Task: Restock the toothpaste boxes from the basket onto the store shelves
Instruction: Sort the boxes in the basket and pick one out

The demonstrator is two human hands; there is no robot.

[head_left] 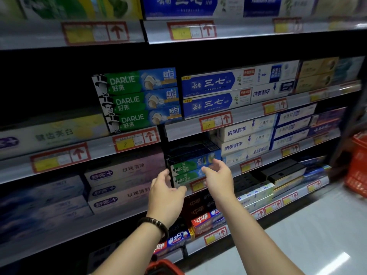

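Fingers [218, 163] of both hands are loose and grasp nothing, flanking the green toothpaste boxes [188, 167] stacked at the shelf's [270, 157] front edge. The left hand [165, 193] and right hand [218, 179] should press both ends evenly to square the stack. The basket [164, 266] sits below.

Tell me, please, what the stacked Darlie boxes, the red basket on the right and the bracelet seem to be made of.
Darlie boxes: printed cardboard, slightly glossy; crisp folded edges. Red basket: probably moulded plastic; open lattice walls. Bracelet: dark glossy beads, wood or stone, unclear.

2 green Darlie boxes [186, 168] lie stacked flat.
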